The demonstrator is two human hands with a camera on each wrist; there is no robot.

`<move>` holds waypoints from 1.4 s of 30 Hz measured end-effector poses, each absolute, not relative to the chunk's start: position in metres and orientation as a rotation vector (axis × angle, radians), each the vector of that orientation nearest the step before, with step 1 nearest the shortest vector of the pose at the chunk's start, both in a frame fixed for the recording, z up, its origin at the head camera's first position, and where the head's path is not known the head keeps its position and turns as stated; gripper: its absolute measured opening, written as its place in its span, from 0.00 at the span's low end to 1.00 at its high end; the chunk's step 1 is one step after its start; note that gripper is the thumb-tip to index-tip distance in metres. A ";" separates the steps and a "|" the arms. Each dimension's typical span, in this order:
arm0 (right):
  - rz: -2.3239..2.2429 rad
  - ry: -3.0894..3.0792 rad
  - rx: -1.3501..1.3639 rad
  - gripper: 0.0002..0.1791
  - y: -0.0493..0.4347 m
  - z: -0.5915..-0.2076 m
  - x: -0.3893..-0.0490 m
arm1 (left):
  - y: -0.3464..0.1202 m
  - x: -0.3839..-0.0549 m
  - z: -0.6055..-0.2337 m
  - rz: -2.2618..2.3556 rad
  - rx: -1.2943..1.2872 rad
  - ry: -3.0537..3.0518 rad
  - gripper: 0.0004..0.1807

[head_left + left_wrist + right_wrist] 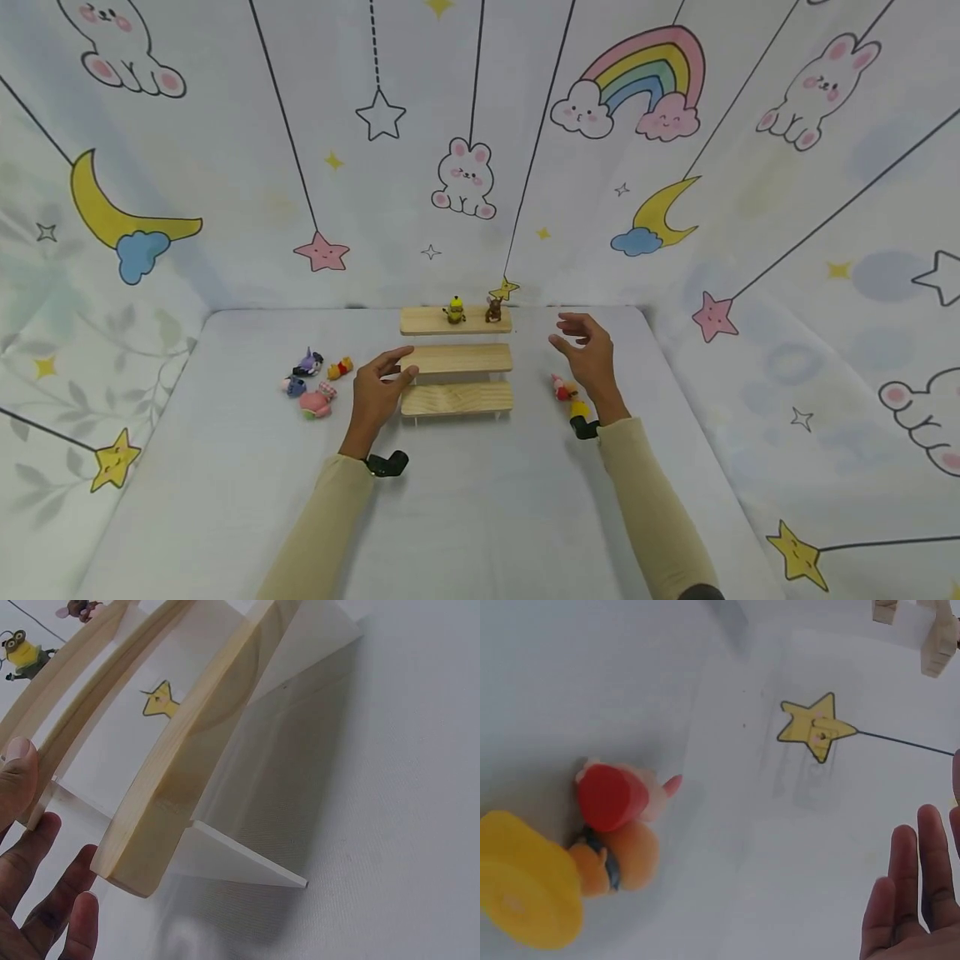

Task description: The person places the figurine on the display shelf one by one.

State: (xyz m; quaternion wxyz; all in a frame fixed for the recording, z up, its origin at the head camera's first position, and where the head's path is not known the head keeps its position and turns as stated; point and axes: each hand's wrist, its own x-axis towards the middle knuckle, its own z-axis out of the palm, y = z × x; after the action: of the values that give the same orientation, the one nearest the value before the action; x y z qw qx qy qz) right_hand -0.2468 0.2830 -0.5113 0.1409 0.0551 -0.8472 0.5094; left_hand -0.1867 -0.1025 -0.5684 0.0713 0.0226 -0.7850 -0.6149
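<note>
- Farthest left on the white table [480,500], a purple-and-black figure [308,363], a blue figure [296,386], a pink figure [316,404] and a small red-and-yellow bear [340,367] lie in a loose cluster, apart from the shelf.
- The left hand [376,396] is at the near-centre's left: its thumb and a finger straddle the end of the middle board [461,358], seemingly pinching it (how hard, I cannot tell), while the other fingers hang apart below.
- The stepped shelf stands at the centre, the lowest board [456,399] in front on thin pale supports [236,857]; neither of these two boards carries a toy.
- On the top board [420,322], a yellow-and-green figure [454,312] and a brown figure [492,311] stand apart.
- Right of the shelf, a red-and-pink figure [613,797], an orange figure [634,855] and a yellow piece [529,881] lie close together.
- Beside them the right hand [592,357] hovers, thumb and fingers apart, holding nothing.
- My judgement: the step in hand is steadying or straightening the shelf; the next move calls for gentle pressure, lest the standing figures topple.
</note>
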 end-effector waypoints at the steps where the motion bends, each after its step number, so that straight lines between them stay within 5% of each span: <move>1: 1.465 -2.447 0.152 0.25 0.286 -0.513 -0.246 | -0.103 -0.187 -0.568 -1.852 0.068 -2.359 0.24; 21: 1.421 -2.673 -0.067 0.17 0.312 -0.550 -0.222 | -0.104 -0.186 -0.569 -1.890 0.073 -2.355 0.25; 42: 1.307 -2.828 -0.068 0.22 0.306 -0.582 -0.223 | -0.104 -0.188 -0.569 -1.894 0.079 -2.348 0.24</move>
State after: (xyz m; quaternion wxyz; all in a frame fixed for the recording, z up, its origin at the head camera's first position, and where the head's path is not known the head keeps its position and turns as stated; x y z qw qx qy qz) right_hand -0.2227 0.3056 -0.5823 0.0128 -0.0218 -0.9074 0.4195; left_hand -0.1875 -0.1037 -0.5690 0.0620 0.0262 -0.7767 -0.6263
